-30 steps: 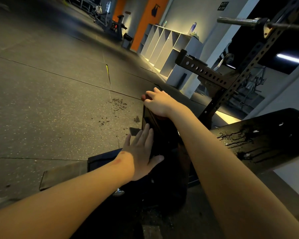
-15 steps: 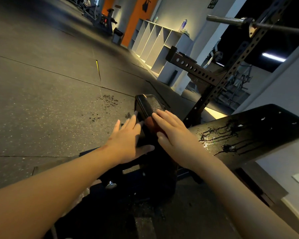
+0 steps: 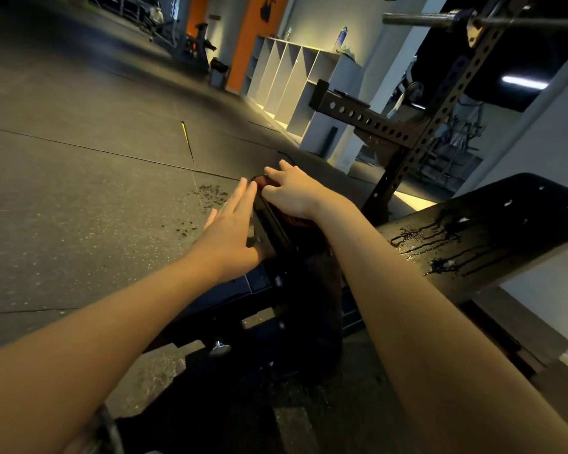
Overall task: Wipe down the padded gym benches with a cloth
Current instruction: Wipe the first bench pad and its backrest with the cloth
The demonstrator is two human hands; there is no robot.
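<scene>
Wiping the narrow black padded seat (image 3: 269,221): right hand (image 3: 292,194) grips a rust-red cloth (image 3: 296,221) at its far end; left hand (image 3: 230,231), flat, braces its side. Next, likely: a stroke toward its near end.

Dim gym, dark frame overall. Warm light hits the white cubby shelf (image 3: 295,90) well beyond your fingers (image 3: 240,198), and a strip lamp (image 3: 523,82) glows far to their right. Wet streaks on the padded backrest (image 3: 473,231), right of the fingers, catch glare. The cloth (image 3: 295,221) under your right-hand fingers reads muddy red. Below the fingers the frame (image 3: 217,306) sinks into near-black shadow and detail is lost. Wide-angle bend tilts the floor (image 3: 79,191) and rack (image 3: 440,119) toward the edges. Your forearms look slightly soft.
</scene>
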